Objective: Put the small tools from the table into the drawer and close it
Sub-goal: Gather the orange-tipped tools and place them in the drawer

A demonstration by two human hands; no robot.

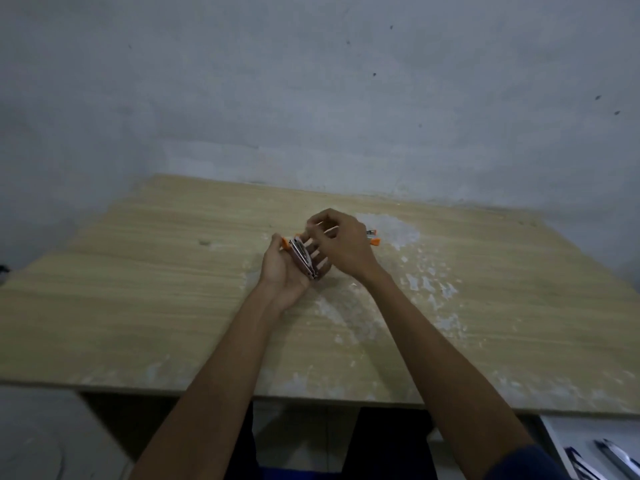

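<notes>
Cradling small tools (pixel 304 258), left hand (pixel 287 271) meets right hand (pixel 341 242).

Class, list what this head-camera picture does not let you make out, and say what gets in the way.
- Orange-tipped tools on the table: mostly hidden behind the right hand; their kind and number unclear.
- Metal tools in the left hand: bunched in the palm, too small to count.
- Drawer: cut off by the bottom-right corner; its contents are blurred.
- Right hand's grip: fingers curl away from the camera.

Single head view, looking forward and down over table (pixel 138 289), wall behind, fairly near
</notes>
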